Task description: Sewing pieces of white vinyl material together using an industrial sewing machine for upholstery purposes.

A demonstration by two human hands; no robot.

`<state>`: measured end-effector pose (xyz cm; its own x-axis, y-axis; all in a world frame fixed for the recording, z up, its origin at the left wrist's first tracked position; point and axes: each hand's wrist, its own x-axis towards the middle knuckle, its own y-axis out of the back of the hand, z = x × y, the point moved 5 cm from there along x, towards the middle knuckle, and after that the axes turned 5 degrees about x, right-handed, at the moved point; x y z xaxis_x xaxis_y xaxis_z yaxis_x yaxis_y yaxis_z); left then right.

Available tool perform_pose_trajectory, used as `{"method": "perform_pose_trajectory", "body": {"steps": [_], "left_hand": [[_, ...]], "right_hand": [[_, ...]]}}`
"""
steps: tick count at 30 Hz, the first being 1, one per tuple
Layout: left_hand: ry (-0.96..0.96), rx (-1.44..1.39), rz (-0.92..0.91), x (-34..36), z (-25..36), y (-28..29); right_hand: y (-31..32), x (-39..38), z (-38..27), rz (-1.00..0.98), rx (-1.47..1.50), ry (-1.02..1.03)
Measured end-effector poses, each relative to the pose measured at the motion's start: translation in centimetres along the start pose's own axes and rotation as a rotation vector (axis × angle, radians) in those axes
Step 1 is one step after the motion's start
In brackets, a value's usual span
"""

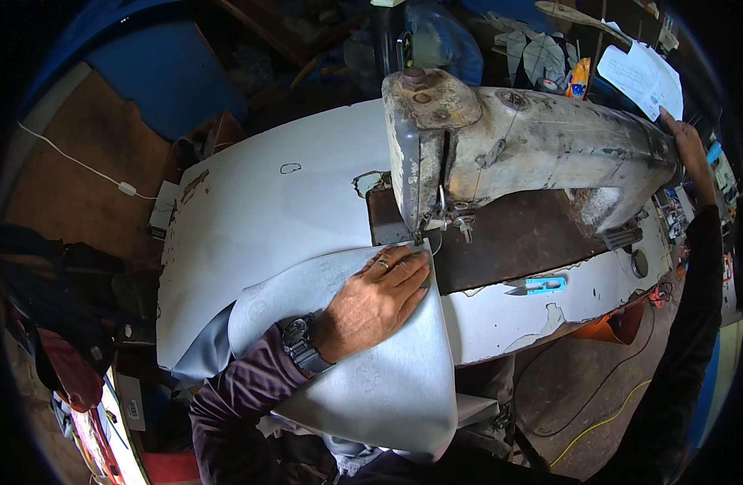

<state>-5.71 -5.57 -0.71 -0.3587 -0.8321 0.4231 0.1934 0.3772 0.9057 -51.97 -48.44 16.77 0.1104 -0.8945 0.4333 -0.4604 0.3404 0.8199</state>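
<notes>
My left hand (pixel 379 295) lies flat on a pale grey sheet of flexible material (pixel 363 396), its fingers stretched toward the needle area of an old, worn sewing machine (pixel 565 137). The sheet's upper corner sits at the presser foot (pixel 418 238), and the rest drapes over the table's front edge toward my lap. At the machine's far right end, my right hand (pixel 688 149) is curled at the handwheel; the machine's end partly hides the wheel and fingers. Thread snips with a light blue handle (pixel 541 285) lie on the table to the right of the sheet.
The white tabletop (pixel 258 210) has chipped edges. A white paper (pixel 644 79) stands behind my right hand, near an orange packet (pixel 579 78). A white cable (pixel 72 166) hangs at the left. An orange container (pixel 610 326) and a yellow cord (pixel 601 420) are below at the right.
</notes>
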Motion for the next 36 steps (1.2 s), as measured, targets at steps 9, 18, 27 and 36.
{"method": "perform_pose_trajectory", "body": {"steps": [9, 18, 27, 36], "left_hand": [[-0.024, 0.014, -0.043, -0.5, -0.4, 0.0], [-0.04, -0.006, -0.037, -0.5, -0.7, -0.4], [-0.063, -0.014, -0.019, -0.1, -0.7, -0.5], [-0.054, 0.023, -0.022, -1.0, -1.1, -0.5]], "right_hand": [[-3.9, -1.2, 0.9, -0.264, 0.667, -0.004], [-2.3, -1.9, 8.4, 0.008, 0.704, -0.04], [-4.3, -9.2, 9.7, 0.402, 0.308, 0.266], [-9.5, -29.8, -23.1, -0.146, 0.541, 0.753]]}}
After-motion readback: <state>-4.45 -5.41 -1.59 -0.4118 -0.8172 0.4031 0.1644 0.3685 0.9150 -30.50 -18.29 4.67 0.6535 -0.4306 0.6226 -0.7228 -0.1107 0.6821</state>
